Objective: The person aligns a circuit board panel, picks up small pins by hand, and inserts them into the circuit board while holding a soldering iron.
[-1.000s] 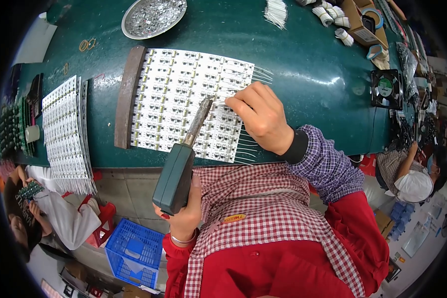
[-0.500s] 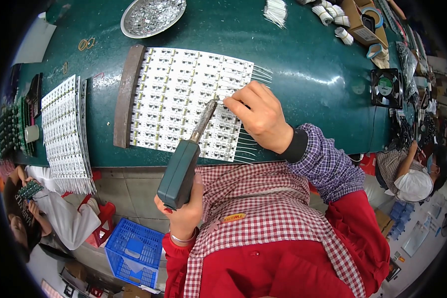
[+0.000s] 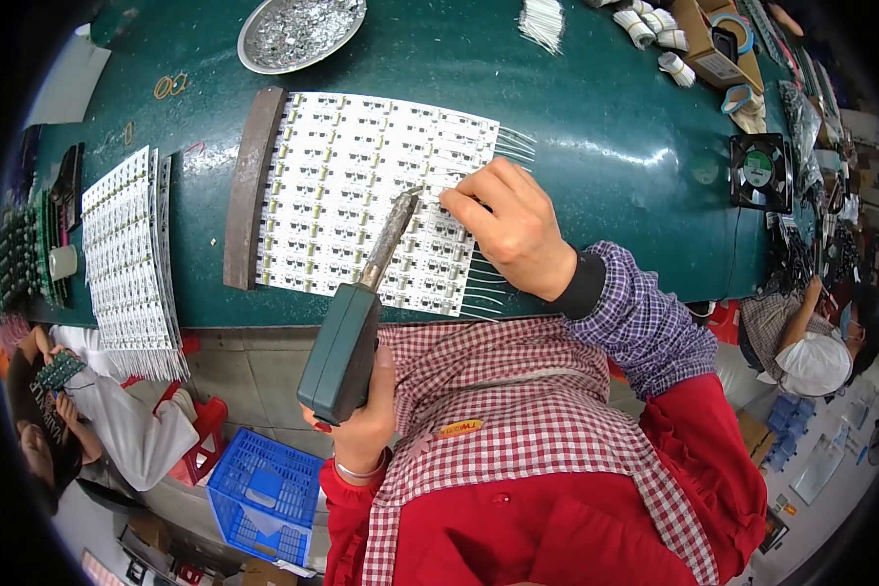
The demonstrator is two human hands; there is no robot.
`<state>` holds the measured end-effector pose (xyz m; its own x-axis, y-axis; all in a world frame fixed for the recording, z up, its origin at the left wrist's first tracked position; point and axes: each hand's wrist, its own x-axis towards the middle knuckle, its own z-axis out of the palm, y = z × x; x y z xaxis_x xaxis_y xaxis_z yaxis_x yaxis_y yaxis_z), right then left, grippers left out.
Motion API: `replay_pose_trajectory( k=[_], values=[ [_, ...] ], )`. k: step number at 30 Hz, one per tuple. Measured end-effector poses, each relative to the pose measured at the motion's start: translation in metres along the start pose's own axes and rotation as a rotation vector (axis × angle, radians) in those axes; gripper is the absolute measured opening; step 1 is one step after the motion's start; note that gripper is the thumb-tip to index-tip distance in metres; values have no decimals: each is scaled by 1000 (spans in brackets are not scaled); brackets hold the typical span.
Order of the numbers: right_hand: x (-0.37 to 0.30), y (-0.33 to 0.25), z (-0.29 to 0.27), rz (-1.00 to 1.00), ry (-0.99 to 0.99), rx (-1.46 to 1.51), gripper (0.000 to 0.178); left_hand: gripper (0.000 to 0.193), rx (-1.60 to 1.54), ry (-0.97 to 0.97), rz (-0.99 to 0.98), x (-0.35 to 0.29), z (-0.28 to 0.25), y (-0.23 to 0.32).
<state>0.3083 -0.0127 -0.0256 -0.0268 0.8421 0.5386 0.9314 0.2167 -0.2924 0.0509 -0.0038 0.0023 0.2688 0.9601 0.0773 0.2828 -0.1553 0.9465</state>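
Note:
My left hand (image 3: 366, 420) is wrapped round the dark green handle of a soldering gun (image 3: 340, 347). Its metal barrel slants up and right over a white panel of circuit boards (image 3: 347, 195), the tip close to my right fingers. My right hand (image 3: 513, 230) is closed in a pinch at the panel's right part, on what looks like a thin white wire, mostly hidden by the fingers. Several thin wires (image 3: 486, 288) stick out past the panel's right edge. A brown bar (image 3: 253, 190) lies along its left edge.
A metal bowl of silvery scraps (image 3: 303, 34) and a bundle of white wires (image 3: 541, 24) sit at the back. More wired panels (image 3: 132, 254) are stacked at left. A black fan (image 3: 760, 173) stands at right. Other people sit at both sides; a blue crate (image 3: 264, 493) is below.
The soldering gun has drawn back slightly down and left, its tip moving away from my right fingertips. My right hand and the panel have stayed nearly still.

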Motion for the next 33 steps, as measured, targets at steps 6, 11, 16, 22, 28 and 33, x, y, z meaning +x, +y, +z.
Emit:
replay_pose_trajectory(
  k=[6,11,16,22,28,33],
  values=[
    [2,-5,-5,12,33,-8,26,26,23,-22,-76,-4,-3,-1],
    [-1,-8,-5,4,23,-9,26,25,69,-21,36,-4,-4,-2],
    [-1,-8,-4,3,-4,-9,27,23,79,-39,23,-5,-5,-4],
    [-1,-6,-1,-25,11,-33,18,18,35,-56,-9,-3,-2,-1],
    [-2,-6,-1,-28,8,-42,17,19,60,-71,41,1,-1,2],
    [-2,-7,-1,-28,8,-44,18,22,42,-66,-97,-16,-11,-6]
  ],
)
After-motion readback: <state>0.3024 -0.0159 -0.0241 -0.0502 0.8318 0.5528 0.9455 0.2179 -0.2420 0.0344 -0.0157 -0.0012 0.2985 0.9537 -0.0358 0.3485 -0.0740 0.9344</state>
